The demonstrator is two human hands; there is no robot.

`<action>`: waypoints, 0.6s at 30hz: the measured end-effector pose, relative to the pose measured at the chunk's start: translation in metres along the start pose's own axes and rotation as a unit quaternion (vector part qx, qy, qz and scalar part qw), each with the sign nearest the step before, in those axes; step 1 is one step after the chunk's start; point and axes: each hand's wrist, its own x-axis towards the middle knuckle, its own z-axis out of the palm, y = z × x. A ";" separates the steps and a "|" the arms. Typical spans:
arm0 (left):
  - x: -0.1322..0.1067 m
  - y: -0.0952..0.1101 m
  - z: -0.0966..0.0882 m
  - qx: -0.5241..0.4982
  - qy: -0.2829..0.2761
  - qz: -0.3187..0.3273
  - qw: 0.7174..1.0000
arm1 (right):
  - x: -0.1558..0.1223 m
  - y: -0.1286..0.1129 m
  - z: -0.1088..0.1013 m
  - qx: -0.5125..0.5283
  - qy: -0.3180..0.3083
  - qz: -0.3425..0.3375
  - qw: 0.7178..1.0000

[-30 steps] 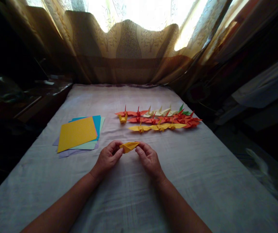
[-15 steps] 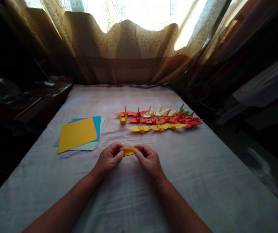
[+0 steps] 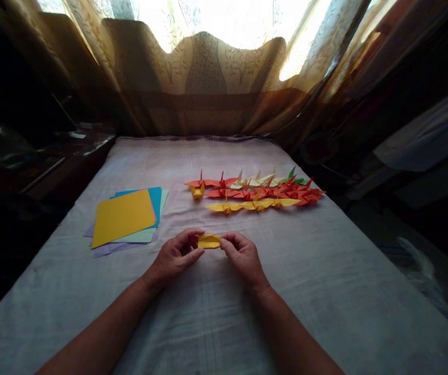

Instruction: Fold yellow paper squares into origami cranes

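Observation:
A small piece of folded yellow paper [image 3: 209, 241] is held low over the cloth between my two hands. My left hand [image 3: 179, 251] pinches its left end, with the thumb below and fingers above. At the other end, the thumb and fingers of my right hand [image 3: 243, 256] grip the paper. Just beyond them lies a row of yellow paper cranes [image 3: 257, 205]. A small yellow folded paper piece [image 3: 197, 192] with two upright points stands left of that row.
To the left lies a stack of coloured paper sheets with a yellow sheet [image 3: 124, 217] on top. Red paper cranes [image 3: 246, 194], cream paper cranes [image 3: 261, 180] and a green paper crane [image 3: 296, 178] stand behind the yellow ones. Pale cloth [image 3: 208, 317] covers the table; a curtain [image 3: 208, 78] hangs beyond.
The folded paper has been turned between my fingers and shows a flatter, wider face. My left thumb and fingers have parted slightly around its end.

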 end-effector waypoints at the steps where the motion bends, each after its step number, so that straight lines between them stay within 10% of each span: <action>1: 0.000 -0.001 0.000 0.000 0.005 0.001 1.000 | 0.000 0.001 0.000 0.000 -0.001 -0.002 1.000; 18: 0.002 0.001 0.004 -0.027 0.041 -0.004 0.999 | -0.003 0.008 -0.003 -0.115 -0.043 -0.209 0.970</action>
